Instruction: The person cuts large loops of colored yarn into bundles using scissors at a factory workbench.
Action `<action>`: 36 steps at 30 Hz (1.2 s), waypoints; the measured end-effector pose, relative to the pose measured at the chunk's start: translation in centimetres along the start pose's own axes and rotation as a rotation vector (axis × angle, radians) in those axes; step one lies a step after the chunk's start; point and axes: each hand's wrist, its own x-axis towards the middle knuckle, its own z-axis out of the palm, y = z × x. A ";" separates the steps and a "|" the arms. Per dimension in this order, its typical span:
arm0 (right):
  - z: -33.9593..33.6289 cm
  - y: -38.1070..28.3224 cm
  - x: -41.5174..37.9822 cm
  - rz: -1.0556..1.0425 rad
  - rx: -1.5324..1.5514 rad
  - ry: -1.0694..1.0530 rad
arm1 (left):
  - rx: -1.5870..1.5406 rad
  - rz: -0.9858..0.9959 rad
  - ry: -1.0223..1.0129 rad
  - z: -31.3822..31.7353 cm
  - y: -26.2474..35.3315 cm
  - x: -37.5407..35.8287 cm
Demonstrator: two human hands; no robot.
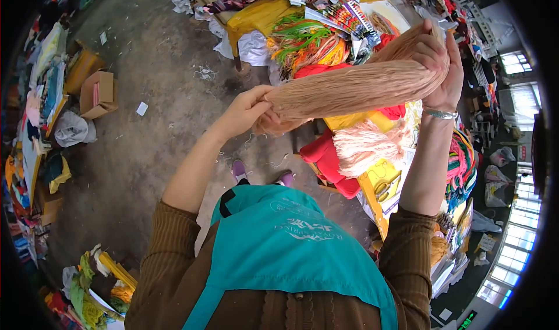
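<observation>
A long skein of peach-tan yarn (355,88) is stretched between my two hands in front of my chest. Its left end is gripped in my left hand (250,112), thumb on top and fingers curled under the strands. My right hand (439,68) is inside the loop at the other end, fingers bent over the yarn and its wrist wearing a band. Below the skein, a pale pink yarn bundle (370,146) lies on the table, with scissors (382,190) nearby.
The worktable (372,205) on my right bears multicoloured yarn (303,39) and striped bundles. A red-covered stool (329,161) stands at its edge. An open cardboard box (98,94) sits on the floor at left, near a white plastic bag (74,128). Windows (518,242) line the right.
</observation>
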 end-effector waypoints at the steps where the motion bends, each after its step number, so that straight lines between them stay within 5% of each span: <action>1: -0.4 -0.1 -0.2 0.002 -0.001 -0.001 | -0.001 0.001 0.002 0.0 0.0 -0.3; 4: -0.9 0.3 -1.0 0.116 -0.036 -0.027 | 0.129 -0.122 0.072 0.5 0.2 -1.5; 9: -0.3 1.2 -2.2 0.127 -0.054 -0.028 | 0.309 0.093 0.092 1.5 -0.7 -3.1; 13: -0.5 1.5 -2.4 0.128 -0.075 -0.025 | 0.079 0.085 0.003 1.1 -1.2 -3.9; 16: -0.7 1.5 -2.6 0.109 -0.078 0.002 | -0.158 -0.003 0.156 0.0 -2.2 -4.3; 18: -0.3 1.9 -2.9 0.110 -0.084 0.010 | 0.359 0.154 0.246 -1.5 -3.2 -5.0; 20: -0.2 2.1 -3.1 0.140 -0.092 -0.017 | 0.402 0.162 0.335 -3.4 -2.8 -5.9; 24: 0.5 3.0 -3.9 0.181 -0.097 -0.032 | 0.204 0.134 0.960 -12.1 -3.2 -7.4; 27: 1.3 3.7 -4.4 0.196 -0.094 -0.057 | 0.482 -0.079 0.792 -12.9 -2.4 -8.0; 29: 1.8 4.0 -4.5 0.195 -0.077 -0.075 | 1.072 0.212 0.628 -11.1 -4.9 -6.3; 33: 3.5 4.0 -5.1 0.190 -0.076 -0.112 | 0.513 0.008 0.272 -2.7 -5.3 -2.3; 35: 4.7 3.9 -5.5 0.197 -0.074 -0.140 | 0.471 0.177 0.150 0.5 -7.3 -0.2; 36: 5.5 3.8 -5.7 0.187 -0.080 -0.154 | 0.314 0.089 0.113 2.2 -7.6 0.7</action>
